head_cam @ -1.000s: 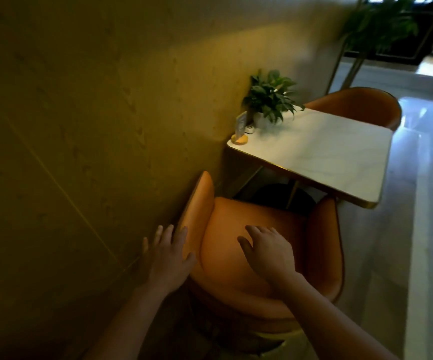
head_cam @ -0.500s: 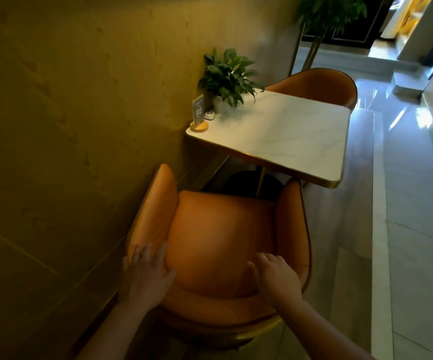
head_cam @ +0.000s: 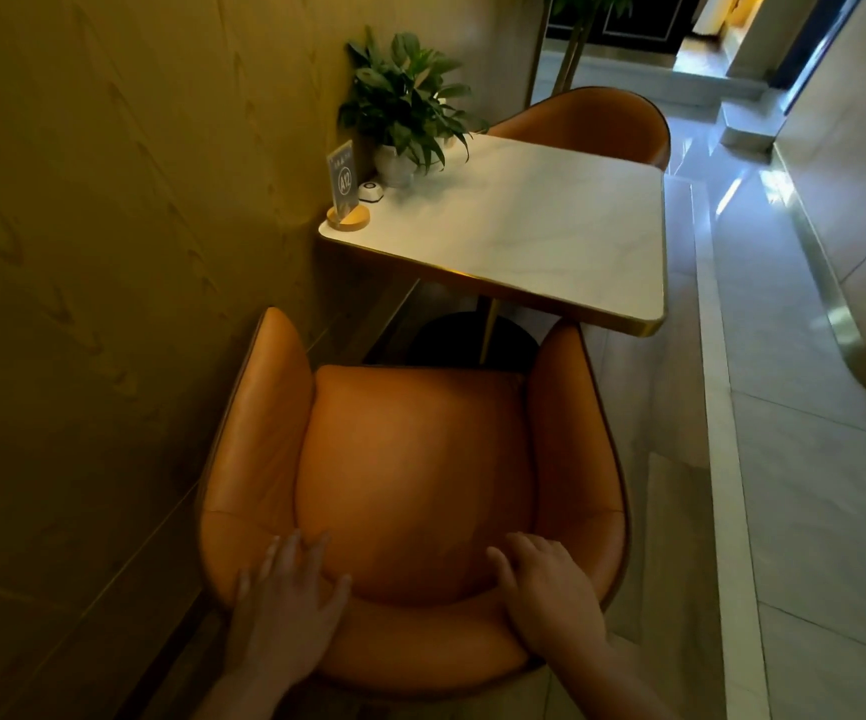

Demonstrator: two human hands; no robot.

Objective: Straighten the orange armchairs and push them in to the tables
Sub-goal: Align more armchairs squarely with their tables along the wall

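An orange armchair (head_cam: 410,475) stands right below me, its open front facing a white marble table (head_cam: 524,236) with a gold rim. The chair's arm tips reach roughly to the table's near edge. My left hand (head_cam: 285,610) lies on the left of the curved backrest, fingers spread over the top. On the right of the backrest, my right hand (head_cam: 545,589) grips the rim with fingers curled inward. A second orange armchair (head_cam: 586,127) stands at the table's far side, tucked against it.
A yellow wall (head_cam: 108,252) runs close along the left of the chair. On the table stand a potted plant (head_cam: 404,106), a sign holder marked A12 (head_cam: 345,189) and a small white call button (head_cam: 371,192). Tiled floor (head_cam: 810,459) lies to the right.
The armchair has turned from angled to square with the table. Both hands slid back from the seat and arm onto the backrest. My view shifted to straight behind the chair.
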